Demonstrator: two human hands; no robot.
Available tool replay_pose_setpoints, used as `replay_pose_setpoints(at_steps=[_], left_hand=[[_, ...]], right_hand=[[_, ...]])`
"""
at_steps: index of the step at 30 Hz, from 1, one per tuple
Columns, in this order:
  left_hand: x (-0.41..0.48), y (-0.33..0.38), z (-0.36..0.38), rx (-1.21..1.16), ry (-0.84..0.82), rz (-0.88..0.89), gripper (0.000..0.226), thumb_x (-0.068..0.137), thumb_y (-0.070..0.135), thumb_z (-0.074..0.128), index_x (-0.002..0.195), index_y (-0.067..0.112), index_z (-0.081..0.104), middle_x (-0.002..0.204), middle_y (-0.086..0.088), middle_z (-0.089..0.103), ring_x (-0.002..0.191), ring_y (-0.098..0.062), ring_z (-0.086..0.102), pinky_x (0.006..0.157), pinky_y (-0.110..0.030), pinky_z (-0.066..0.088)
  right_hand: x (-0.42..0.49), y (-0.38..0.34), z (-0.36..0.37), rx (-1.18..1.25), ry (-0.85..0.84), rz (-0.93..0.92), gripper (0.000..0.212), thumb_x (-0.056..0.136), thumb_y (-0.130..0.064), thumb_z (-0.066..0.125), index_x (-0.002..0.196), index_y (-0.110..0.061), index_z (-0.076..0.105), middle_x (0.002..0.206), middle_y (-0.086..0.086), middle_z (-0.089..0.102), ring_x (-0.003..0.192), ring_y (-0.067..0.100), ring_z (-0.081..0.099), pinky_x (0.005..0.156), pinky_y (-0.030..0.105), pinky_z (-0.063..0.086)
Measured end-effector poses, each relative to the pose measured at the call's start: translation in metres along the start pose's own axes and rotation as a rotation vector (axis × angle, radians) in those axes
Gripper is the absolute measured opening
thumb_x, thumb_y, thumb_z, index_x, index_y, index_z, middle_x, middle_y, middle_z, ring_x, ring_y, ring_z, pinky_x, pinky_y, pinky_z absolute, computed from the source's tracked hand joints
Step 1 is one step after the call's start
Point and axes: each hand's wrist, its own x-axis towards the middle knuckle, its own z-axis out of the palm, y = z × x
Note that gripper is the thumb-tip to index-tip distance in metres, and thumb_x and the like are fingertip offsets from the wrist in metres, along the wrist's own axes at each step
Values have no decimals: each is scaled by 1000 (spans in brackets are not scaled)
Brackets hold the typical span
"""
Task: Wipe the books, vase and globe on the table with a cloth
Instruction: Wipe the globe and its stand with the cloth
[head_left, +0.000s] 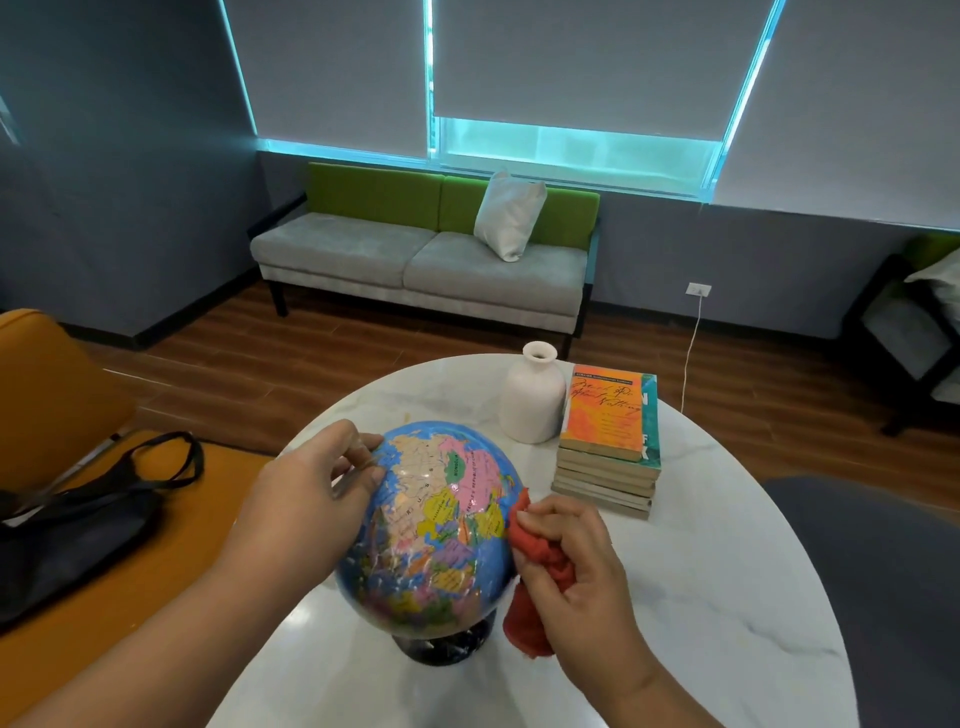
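Note:
A colourful globe (436, 530) on a black base stands at the near side of the round white marble table (701, 571). My left hand (306, 499) holds the globe's upper left side, fingers curled on its clear meridian arc. My right hand (576, 566) grips a bunched red cloth (530, 571) and presses it against the globe's right side. A white vase (532, 397) stands behind the globe. To the vase's right is a stack of books (610, 447) with an orange cover on top.
An orange chair (57, 405) with a black bag (78, 525) on it stands left of the table. A dark grey seat (883, 571) is at the right. A grey and green sofa (426, 254) with a white cushion lines the far wall.

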Motion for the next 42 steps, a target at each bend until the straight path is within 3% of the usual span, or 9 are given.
replay_pose_setpoints(at_steps=[5, 9, 16, 20, 25, 31, 34, 38, 42], left_hand=[[0, 1, 2, 22, -8, 4, 18, 90, 19, 64, 75, 24, 54, 100, 29, 59, 95, -9, 54, 74, -33, 54], [1, -2, 1, 3, -10, 2, 19, 90, 18, 63, 75, 23, 53, 104, 24, 61, 96, -11, 57, 74, -32, 55], [1, 1, 1, 17, -10, 3, 18, 90, 19, 63, 76, 23, 53, 103, 24, 59, 95, -9, 54, 76, -33, 55], [1, 4, 1, 52, -17, -11, 17, 91, 20, 62, 77, 24, 53, 104, 25, 58, 95, -9, 53, 77, -38, 57], [-1, 4, 0, 44, -15, -17, 17, 91, 21, 62, 77, 25, 53, 106, 23, 59, 96, -9, 54, 76, -36, 56], [-2, 5, -1, 55, -20, -14, 18, 90, 20, 63, 77, 26, 53, 109, 23, 62, 97, -10, 56, 80, -39, 56], [-4, 6, 1, 70, -17, -9, 19, 90, 20, 63, 77, 27, 52, 113, 20, 63, 96, -10, 55, 79, -38, 55], [-5, 4, 1, 63, -19, -3, 20, 90, 20, 63, 76, 28, 52, 115, 20, 63, 96, -8, 55, 79, -37, 55], [-6, 5, 0, 38, -20, -12, 20, 90, 19, 63, 76, 28, 52, 113, 21, 63, 99, -10, 57, 80, -38, 55]], right_hand=[[-16, 17, 4, -53, 36, 12, 45, 78, -7, 64, 104, -42, 54, 111, -20, 50, 112, 8, 54, 90, 10, 41], [-1, -7, 5, -34, -32, -89, 38, 80, -4, 64, 103, -33, 60, 115, -12, 50, 117, 5, 51, 93, 7, 40], [-13, 4, 2, 20, -11, -55, 41, 79, -2, 65, 96, -40, 62, 111, -18, 49, 111, 9, 56, 88, 10, 44], [-8, -5, 2, 4, -18, -47, 36, 80, -7, 65, 96, -39, 63, 110, -22, 49, 113, 7, 55, 88, 9, 45], [8, -24, 7, -82, -124, -151, 22, 84, -27, 60, 103, -34, 64, 113, -21, 49, 116, 15, 53, 94, 16, 45], [-2, 0, -8, -109, -110, -194, 33, 79, -9, 67, 102, -32, 65, 115, -19, 49, 112, 12, 55, 85, 14, 49], [3, -8, -7, -223, -117, -290, 26, 81, -19, 65, 103, -31, 65, 116, -20, 48, 110, 12, 54, 88, 15, 47], [16, -29, 2, -351, -184, -395, 37, 75, -11, 69, 106, -30, 64, 114, -16, 50, 108, 12, 49, 92, 14, 41], [19, -19, -6, -313, -194, -406, 35, 69, -6, 72, 99, -24, 70, 109, -12, 55, 103, 15, 53, 87, 18, 45]])
